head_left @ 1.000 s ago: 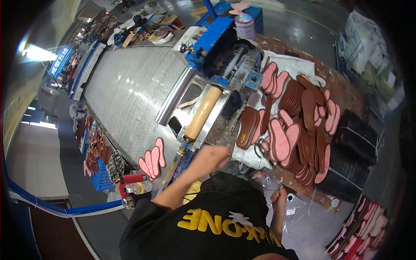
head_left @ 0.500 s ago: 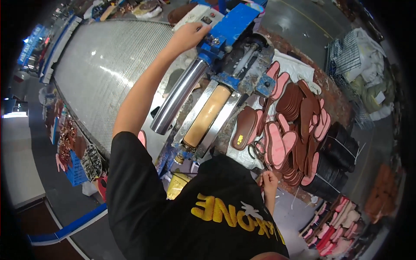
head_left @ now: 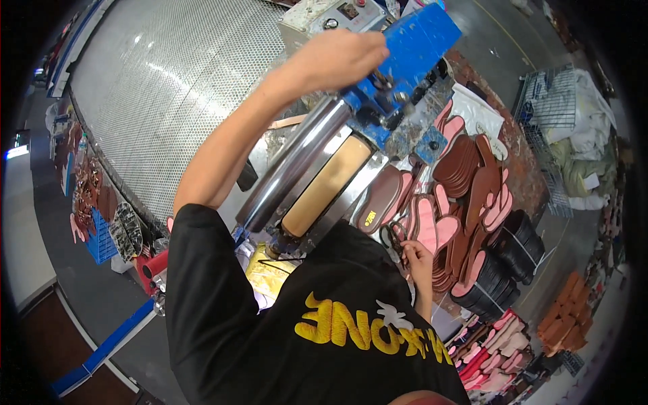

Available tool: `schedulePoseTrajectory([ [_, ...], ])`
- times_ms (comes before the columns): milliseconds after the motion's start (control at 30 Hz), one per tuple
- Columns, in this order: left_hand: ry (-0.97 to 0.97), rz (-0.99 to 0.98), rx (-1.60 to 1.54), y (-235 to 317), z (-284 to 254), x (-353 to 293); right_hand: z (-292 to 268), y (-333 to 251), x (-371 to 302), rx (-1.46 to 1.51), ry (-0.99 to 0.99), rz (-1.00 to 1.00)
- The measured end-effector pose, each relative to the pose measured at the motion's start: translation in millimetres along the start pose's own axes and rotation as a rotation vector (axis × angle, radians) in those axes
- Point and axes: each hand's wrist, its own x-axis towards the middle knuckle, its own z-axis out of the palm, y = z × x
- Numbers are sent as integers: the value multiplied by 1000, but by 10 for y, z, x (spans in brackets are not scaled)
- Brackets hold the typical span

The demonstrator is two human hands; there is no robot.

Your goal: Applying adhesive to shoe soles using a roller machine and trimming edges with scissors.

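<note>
My left hand (head_left: 347,59) is at the left end of the machine's blue metal cover (head_left: 425,40), its fingers curled and their tips turned away from view. Below it a shiny steel roller (head_left: 293,162) runs beside a tan roller (head_left: 327,185) in a metal frame. Close to the insole pile, my right hand (head_left: 420,260) has its thumb and fingers pinched together; what is between them is too small to tell. Just beyond its fingertips lie dark looped handles, seemingly scissors (head_left: 391,236), and a brown insole (head_left: 379,199). Pink-faced insoles (head_left: 432,219) lie near them.
A control box (head_left: 314,27) stands behind my left hand, beside a wide perforated metal surface (head_left: 182,101). Stacked brown insoles (head_left: 457,169) and tied black bundles (head_left: 482,287) are on the right. Farther off stands a wire cage (head_left: 550,101) with pale cloth.
The view has shifted, with the machine now larger. My left hand has moved right onto the blue cover's end. My right hand has moved up toward the scissors-like handles and insoles.
</note>
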Motion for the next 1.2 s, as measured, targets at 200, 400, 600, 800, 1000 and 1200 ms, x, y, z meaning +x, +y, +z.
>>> schedulePoseTrajectory([
  [200,-237,9,222,653,211,149,-135,-172,292,-20,-23,6],
  [400,-267,240,349,873,713,135,-234,-407,120,27,-65,44],
  [600,-376,257,439,936,1083,106,-324,-143,-20,52,-3,135],
  [800,-372,170,418,1073,1093,118,-398,266,-126,-135,66,95],
  [1000,-272,96,533,1171,1228,60,-340,532,-175,-368,96,-12],
  [1200,-164,189,460,1056,1130,9,38,235,183,-623,226,-322],
])
